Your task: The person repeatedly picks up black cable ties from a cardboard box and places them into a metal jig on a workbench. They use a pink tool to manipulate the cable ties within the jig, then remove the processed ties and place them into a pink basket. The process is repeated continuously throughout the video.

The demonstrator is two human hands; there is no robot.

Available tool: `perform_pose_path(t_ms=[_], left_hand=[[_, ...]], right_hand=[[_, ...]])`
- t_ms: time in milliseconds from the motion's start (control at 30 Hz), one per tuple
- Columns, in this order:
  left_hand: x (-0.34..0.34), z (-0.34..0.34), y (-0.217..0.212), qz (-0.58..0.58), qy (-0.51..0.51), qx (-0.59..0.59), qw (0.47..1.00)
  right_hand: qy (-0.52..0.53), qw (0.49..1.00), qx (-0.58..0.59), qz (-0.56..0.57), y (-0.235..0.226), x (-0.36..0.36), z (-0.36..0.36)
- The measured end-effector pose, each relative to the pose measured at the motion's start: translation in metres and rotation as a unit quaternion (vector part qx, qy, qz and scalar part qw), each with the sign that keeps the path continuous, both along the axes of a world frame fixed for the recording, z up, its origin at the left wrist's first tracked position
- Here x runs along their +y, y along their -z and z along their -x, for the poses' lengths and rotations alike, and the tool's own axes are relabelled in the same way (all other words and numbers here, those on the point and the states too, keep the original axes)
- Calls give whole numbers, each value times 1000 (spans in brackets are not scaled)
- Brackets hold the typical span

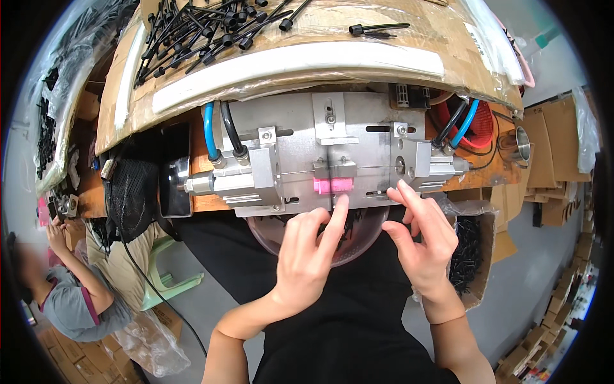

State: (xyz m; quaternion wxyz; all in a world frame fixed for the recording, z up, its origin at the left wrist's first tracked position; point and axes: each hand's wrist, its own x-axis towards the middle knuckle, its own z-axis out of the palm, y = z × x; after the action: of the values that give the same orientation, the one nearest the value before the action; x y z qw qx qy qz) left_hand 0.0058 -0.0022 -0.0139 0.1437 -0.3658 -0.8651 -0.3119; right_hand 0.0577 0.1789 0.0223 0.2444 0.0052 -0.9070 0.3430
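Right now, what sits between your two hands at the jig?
Head view: nothing fills the gap between the left hand and right hand except the jig's front edge and the clear bowl beneath it.

Grey smooth floor point(534, 281) below. Brown wooden table point(201, 203) with cardboard sheet point(358, 29) laid over top. Pale green plastic stool point(167, 285) at left. Stacked brown cardboard boxes point(556, 160) at right, perhaps flattened. Light even, bright.

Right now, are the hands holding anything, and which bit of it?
Hard to tell. The left hand points a fingertip at the pink block on the metal machine. The right hand rests fingertips at the machine's edge. No clear hold shows.
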Motion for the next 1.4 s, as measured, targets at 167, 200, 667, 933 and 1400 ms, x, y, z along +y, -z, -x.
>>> perform_pose_path(t_ms=[167, 200, 667, 933, 1400], left_hand=[[12, 4, 4, 68, 12, -14, 998], [12, 5, 5, 81, 16, -17, 996], [1, 10, -19, 78, 51, -81, 992], [-33, 18, -41, -36, -23, -64, 997], [-73, 45, -55, -102, -124, -47, 986]], right_hand=[[6, 1000, 7, 12, 0, 4, -4], [8, 1000, 6, 14, -1, 4, -5], [22, 972, 176, -153, -62, 45, 96], [-240, 923, -28, -300, -97, 81, 215], [-232, 938, 3, -256, -97, 67, 270]])
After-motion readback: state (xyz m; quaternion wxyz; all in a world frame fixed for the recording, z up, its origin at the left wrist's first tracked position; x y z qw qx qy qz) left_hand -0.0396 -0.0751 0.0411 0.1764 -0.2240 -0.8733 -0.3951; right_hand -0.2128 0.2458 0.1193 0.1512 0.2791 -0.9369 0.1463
